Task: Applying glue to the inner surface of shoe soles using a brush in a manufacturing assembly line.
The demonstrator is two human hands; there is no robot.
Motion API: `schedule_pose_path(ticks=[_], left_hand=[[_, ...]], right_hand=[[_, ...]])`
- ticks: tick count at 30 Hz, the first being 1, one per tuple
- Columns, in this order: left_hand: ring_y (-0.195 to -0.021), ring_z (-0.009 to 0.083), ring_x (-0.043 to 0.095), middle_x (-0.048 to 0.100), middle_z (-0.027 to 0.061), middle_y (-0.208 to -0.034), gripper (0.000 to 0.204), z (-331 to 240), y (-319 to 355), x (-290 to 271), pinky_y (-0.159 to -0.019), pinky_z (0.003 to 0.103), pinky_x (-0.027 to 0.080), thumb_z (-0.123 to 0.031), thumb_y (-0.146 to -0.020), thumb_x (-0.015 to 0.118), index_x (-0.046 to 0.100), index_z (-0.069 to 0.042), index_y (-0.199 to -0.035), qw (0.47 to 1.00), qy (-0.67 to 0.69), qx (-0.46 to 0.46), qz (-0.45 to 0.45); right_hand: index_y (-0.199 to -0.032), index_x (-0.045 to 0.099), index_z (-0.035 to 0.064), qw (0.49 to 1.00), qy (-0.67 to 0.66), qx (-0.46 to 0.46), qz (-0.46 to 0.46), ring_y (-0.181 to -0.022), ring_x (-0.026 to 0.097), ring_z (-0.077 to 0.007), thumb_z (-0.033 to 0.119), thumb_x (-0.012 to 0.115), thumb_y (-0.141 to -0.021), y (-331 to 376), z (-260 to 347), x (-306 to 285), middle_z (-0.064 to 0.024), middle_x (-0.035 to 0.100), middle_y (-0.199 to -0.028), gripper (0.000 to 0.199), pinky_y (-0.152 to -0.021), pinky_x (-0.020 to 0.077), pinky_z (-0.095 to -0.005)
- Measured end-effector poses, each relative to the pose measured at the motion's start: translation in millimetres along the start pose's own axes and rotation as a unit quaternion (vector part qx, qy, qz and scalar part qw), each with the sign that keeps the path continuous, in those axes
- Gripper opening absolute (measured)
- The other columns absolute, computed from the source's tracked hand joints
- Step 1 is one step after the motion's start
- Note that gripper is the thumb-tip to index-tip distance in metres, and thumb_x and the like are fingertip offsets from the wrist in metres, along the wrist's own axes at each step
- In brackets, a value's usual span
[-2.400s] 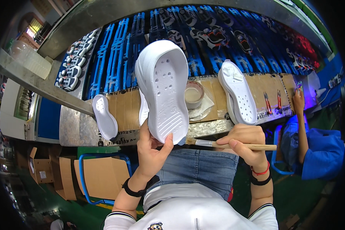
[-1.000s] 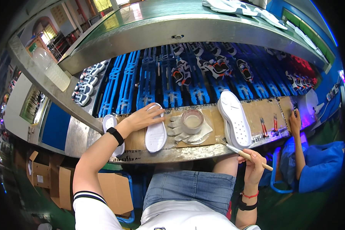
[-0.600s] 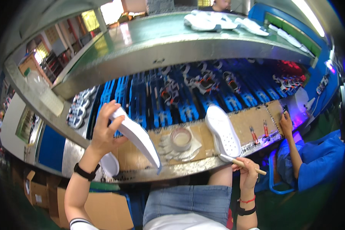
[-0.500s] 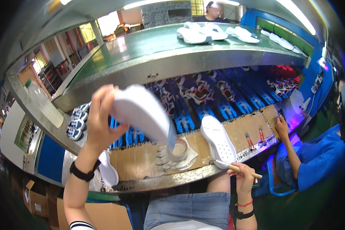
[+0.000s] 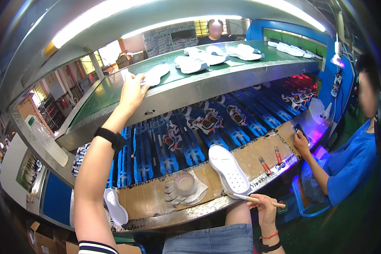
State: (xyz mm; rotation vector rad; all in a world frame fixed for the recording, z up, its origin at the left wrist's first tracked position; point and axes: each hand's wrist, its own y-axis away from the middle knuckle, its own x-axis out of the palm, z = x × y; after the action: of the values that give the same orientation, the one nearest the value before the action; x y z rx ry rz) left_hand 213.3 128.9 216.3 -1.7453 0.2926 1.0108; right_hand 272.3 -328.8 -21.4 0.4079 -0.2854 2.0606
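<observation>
My left hand (image 5: 132,94) reaches up to the green upper belt. Its thumb and fingers close on the near end of a white shoe sole (image 5: 158,75), which lies along the belt's front edge. In my right hand (image 5: 264,208), low at the bench's front edge, is a brush (image 5: 258,200) with a pale wooden handle. The brush tip is beside the lower end of another white shoe sole (image 5: 229,169) resting on the cardboard. A further white sole (image 5: 115,206) lies at the bench's left, beneath my left arm.
A round cup (image 5: 185,185) stands on a grey-white glove (image 5: 199,192) on the cardboard. Red-handled pliers (image 5: 264,166) lie to the right. More soles (image 5: 191,64) sit on the green belt (image 5: 127,80). Shoe uppers (image 5: 173,137) ride the blue lower racks. A co-worker (image 5: 343,156) sits at right.
My left hand has carried the white sole up and forward onto the green belt. The view has tilted up a little. My right hand keeps the brush by the sole on the cardboard.
</observation>
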Motion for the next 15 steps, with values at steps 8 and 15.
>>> schedule_pose_path(ticks=[8, 15], left_hand=[[-0.132, 0.0284, 0.037, 0.04, 0.02, -0.141, 0.071, -15, -43, 9, -0.108, 0.035, 0.029, -0.019, -0.084, 0.064, 0.028, 0.0, -0.142, 0.978, 0.147, -0.003, 0.148], [-0.108, 0.0245, 0.055, 0.057, 0.0154, -0.117, 0.039, -19, 104, -39, -0.096, 0.033, 0.04, -0.004, -0.084, 0.06, 0.05, -0.001, -0.121, 0.965, 0.114, 0.138, -0.192]], right_hand=[[-0.094, 0.063, -0.016, 0.999, -0.011, 0.004, 0.03, -0.065, 0.065, -0.0251, 0.015, 0.046, -0.084, 3, -2, 7, -0.0248, 0.067, -0.078, 0.036, -0.063, 0.0527, -0.03], [-0.094, 0.064, -0.0153, 0.995, 0.001, 0.035, 0.091, -0.068, 0.065, -0.0239, 0.014, 0.046, -0.085, 4, -8, 22, -0.0233, 0.067, -0.078, 0.036, -0.068, 0.0513, -0.0306]])
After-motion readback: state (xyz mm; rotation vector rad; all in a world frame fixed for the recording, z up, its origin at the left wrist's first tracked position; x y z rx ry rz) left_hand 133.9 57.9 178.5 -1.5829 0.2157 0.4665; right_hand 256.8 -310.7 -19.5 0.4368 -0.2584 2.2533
